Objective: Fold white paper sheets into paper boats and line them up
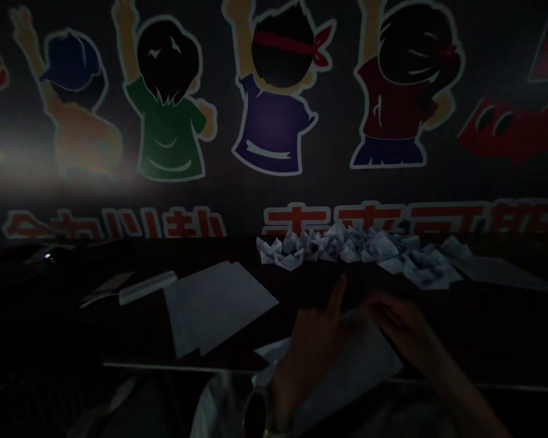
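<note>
A sheet of white paper (360, 371) lies under my hands at the table's front edge, its lower part reaching past the edge toward me. My left hand (311, 337), with a watch (258, 410) on the wrist, is closed on the sheet's left side. Its index finger sticks out forward, while the other fingers are curled and partly hidden. At the sheet's far corner, the fingers of my right hand (399, 316) are bent together on the paper. A pale paper point (270, 351) shows left of my left hand; whether it belongs to the same sheet I cannot tell.
Several folded paper boats (333, 244) crowd the back of the dark table. Flat sheets (221, 301) lie to the left, beside a long pale strip-like object (147, 288). More paper (506, 274) lies at the right. A wall with painted cartoon figures (274, 121) rises behind.
</note>
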Available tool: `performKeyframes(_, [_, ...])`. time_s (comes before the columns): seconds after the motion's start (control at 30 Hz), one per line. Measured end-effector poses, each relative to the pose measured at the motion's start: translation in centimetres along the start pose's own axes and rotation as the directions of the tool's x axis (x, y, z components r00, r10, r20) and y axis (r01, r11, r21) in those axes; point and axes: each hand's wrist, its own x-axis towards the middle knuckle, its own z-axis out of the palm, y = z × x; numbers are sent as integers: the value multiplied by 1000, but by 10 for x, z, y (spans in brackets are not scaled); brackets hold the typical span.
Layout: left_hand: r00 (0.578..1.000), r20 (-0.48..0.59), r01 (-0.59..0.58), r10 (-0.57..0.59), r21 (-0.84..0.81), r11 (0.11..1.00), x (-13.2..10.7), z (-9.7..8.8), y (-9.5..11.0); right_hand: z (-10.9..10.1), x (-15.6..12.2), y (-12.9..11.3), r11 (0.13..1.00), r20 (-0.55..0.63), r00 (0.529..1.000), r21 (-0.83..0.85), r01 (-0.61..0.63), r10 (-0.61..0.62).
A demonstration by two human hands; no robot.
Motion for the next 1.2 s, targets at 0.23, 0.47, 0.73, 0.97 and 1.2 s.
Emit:
performKeyframes(0.23, [959, -218, 92, -184, -375, 923, -24, -26, -22, -36, -8, 9, 967, -440, 865, 37, -252, 243])
performKeyframes(0.47, [849, -323, 1, -417, -789, 614, -27, -18, -18, -49, -19, 4, 951, -612, 743, 55, -303, 272])
performKeyframes(0.73, [801, -348, -3, -487, -816, 578, -25, -17, -11, -49, -24, 8, 939, -633, 707, 98, -330, 315])
performKeyframes(0.97, [763, -386, 35, -519, -776, 629, -23, -19, -12, -45, -23, 8, 942, -630, 706, 139, -307, 323])
performKeyframes(1.2, [732, -443, 52, -518, -722, 690, -23, -20, -11, -47, -23, 21, 934, -622, 704, 145, -327, 343])
